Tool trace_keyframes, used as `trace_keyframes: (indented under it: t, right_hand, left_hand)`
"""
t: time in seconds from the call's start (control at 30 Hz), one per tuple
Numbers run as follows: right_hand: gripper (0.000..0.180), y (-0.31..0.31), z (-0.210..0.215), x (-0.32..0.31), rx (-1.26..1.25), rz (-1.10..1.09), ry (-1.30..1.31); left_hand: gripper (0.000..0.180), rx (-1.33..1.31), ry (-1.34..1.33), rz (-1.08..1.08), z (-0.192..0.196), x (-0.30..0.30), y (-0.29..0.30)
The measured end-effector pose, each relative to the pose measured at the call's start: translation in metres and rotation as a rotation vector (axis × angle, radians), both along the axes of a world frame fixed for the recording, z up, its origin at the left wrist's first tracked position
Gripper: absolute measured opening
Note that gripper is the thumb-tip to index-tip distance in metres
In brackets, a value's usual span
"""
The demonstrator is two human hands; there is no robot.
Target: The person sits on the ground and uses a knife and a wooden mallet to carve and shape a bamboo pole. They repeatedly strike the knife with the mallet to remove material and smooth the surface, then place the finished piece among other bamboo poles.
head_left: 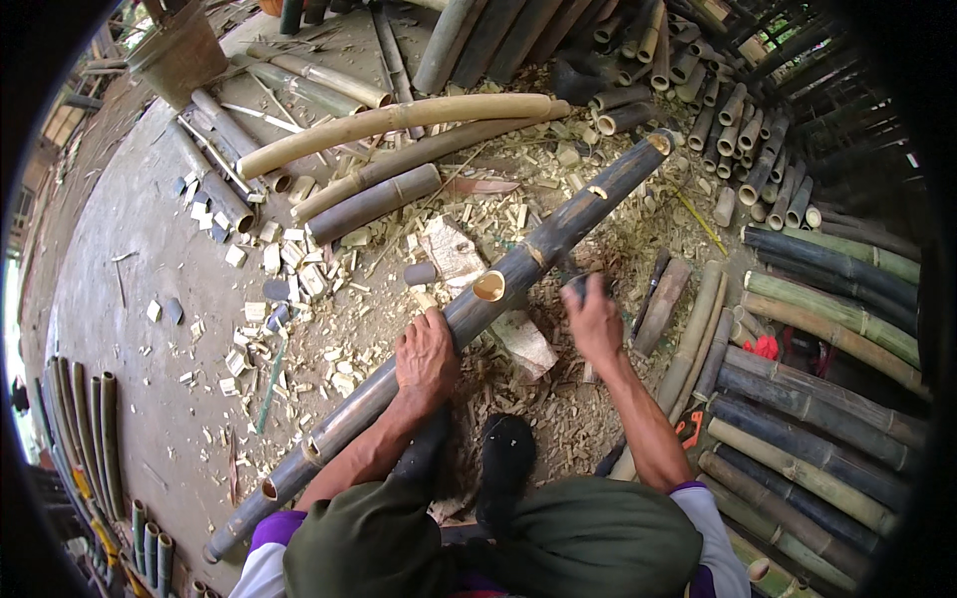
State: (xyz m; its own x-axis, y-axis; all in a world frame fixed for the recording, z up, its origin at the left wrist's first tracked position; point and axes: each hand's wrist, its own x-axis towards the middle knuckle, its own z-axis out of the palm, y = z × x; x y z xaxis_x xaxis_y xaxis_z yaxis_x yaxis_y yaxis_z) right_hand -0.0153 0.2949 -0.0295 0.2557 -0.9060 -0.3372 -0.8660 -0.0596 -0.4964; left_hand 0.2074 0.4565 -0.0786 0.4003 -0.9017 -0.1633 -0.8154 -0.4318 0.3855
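A long dark bamboo pole (558, 231) slants from the lower left to the upper right in front of me, with several openings cut into its upper side. It lies across a pale, chipped wooden block (525, 344). My left hand (427, 359) is closed over the pole, just below the opening (488, 286) nearest the middle. On the pole's right side, apart from it, my right hand (596, 324) is closed around a dark thing, blurred and mostly hidden by the fingers. Pale bamboo chips (294, 264) are scattered around the pole.
Cut bamboo lengths (827, 384) are stacked along the right, with more bundled at the upper right. Loose bamboo poles (399, 120) lie ahead, near a bucket (179, 55). A saw with an orange handle (690, 424) is by my right forearm. Upright bamboo pieces (100, 429) stand at left.
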Motion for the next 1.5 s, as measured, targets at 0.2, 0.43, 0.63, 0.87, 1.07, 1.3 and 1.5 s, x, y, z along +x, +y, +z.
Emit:
trace_keyframes:
  t: [0.2,0.43,0.63,0.87,1.07,1.3,1.5]
  right_hand:
    - [0.052,0.007,-0.022,-0.008,-0.201,0.269,0.003]
    - [0.045,0.011,-0.021,-0.013,-0.2,0.2,-0.019]
    - [0.045,0.009,-0.01,-0.006,-0.277,0.19,0.024]
    - [0.049,0.011,-0.015,-0.008,-0.185,0.298,0.06]
    - [0.043,0.021,-0.027,-0.008,-0.49,0.563,0.112]
    - [0.051,0.025,-0.026,-0.004,-0.681,0.593,0.07]
    - [0.054,0.021,-0.02,0.002,-0.214,0.311,-0.068]
  left_hand:
    - [0.039,0.049,0.115,-0.011,0.007,0.008,-0.002]
    - [0.054,0.161,0.205,-0.036,0.015,0.017,-0.001]
    - [0.064,0.236,0.293,-0.078,0.023,0.031,-0.015]
    - [0.065,0.24,0.378,-0.159,0.023,0.044,-0.017]
    - [0.066,0.093,0.079,-0.046,0.008,0.018,-0.003]
    - [0.039,-0.037,-0.03,0.0,-0.004,0.002,-0.001]
    - [0.04,0.039,0.063,0.029,0.009,0.002,-0.008]
